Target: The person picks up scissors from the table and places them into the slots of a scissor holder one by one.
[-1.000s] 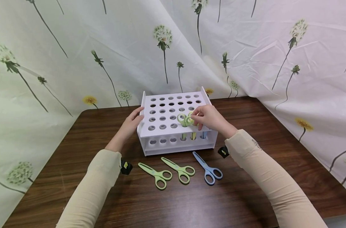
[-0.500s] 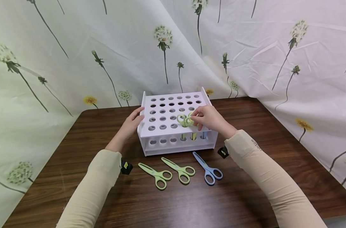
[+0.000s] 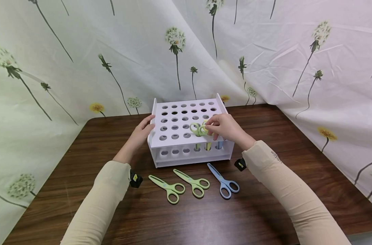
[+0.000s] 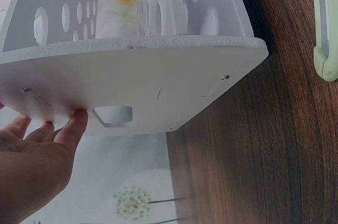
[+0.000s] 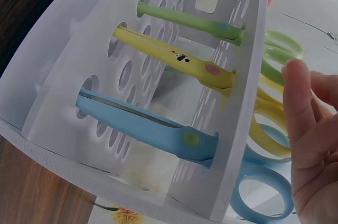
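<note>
White and punched with rows of round holes, the two-tiered rack [image 3: 180, 141] stands toward the back edge of the dark brown wood-grain table [image 3: 256, 211], and from my remote seat I see the pale dandelion-print cloth [image 3: 143, 41] hanging close behind it. Wood runs on broadly to either side of the rack and on the near side. Just before its front edge lie three loose pairs, tips toward the rack: left green scissors [image 3: 164, 185], middle green scissors [image 3: 190, 180] and loose blue scissors [image 3: 221, 178], a strip of wood between each; the blue tip comes nearest the base.

I have the left hand [image 3: 141, 131] with fingers extended, resting against the flat left end panel [image 4: 132, 76]. The right hand [image 3: 225, 126] pinches a handle loop of the light green plastic scissors seated in the rack [image 5: 195, 21], fourth hole from the left, front row. Their loops sit above the top board, the slim blade reaches down to a lower hole, and a small blue dot marks the pivot. Close beside sit pink-dotted yellow scissors [image 5: 198, 68], then green-dotted blue scissors [image 5: 153, 128], leaving the fingers little room.
</note>
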The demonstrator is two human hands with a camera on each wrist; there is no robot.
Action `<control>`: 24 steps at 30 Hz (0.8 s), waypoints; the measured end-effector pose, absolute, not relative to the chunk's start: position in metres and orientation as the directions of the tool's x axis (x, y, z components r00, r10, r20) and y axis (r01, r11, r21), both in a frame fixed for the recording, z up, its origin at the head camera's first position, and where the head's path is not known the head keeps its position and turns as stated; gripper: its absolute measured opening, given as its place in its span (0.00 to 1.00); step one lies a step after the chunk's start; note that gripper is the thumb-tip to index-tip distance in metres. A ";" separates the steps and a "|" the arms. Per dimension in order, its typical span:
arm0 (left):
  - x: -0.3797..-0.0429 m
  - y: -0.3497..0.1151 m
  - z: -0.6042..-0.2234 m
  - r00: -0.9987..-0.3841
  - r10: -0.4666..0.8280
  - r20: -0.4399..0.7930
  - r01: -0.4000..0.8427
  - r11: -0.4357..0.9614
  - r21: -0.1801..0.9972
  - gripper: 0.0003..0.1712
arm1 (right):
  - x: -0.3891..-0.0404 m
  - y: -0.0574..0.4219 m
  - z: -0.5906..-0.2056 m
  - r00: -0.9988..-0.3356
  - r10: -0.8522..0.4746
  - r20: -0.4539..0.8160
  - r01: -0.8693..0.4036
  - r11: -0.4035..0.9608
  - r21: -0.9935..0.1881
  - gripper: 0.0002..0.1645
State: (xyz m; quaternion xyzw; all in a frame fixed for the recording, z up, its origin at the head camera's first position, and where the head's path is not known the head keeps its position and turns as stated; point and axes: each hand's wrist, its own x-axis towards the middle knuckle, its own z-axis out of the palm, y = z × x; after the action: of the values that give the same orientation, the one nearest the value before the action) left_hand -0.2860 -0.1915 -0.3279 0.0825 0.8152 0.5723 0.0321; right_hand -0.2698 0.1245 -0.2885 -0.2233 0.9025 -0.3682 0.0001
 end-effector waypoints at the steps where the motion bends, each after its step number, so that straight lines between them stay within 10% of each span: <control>1: -0.286 -0.192 -0.328 -0.984 0.171 0.041 0.097 0.333 0.938 0.29 | -0.269 0.125 -0.288 -0.899 -0.404 0.167 -0.405 0.625 -0.667 0.10; 24: -0.285 -0.193 -0.327 -0.984 0.174 0.024 0.083 0.336 0.938 0.29 | -0.257 0.142 -0.282 -0.919 -0.350 0.182 -0.366 0.581 -0.727 0.12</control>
State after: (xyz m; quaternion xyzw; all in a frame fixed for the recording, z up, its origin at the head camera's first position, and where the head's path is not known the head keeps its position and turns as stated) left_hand -0.2850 -0.1926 -0.3269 0.0787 0.8164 0.5707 0.0401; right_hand -0.2570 0.1422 -0.2818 -0.2013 0.8890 -0.4111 -0.0094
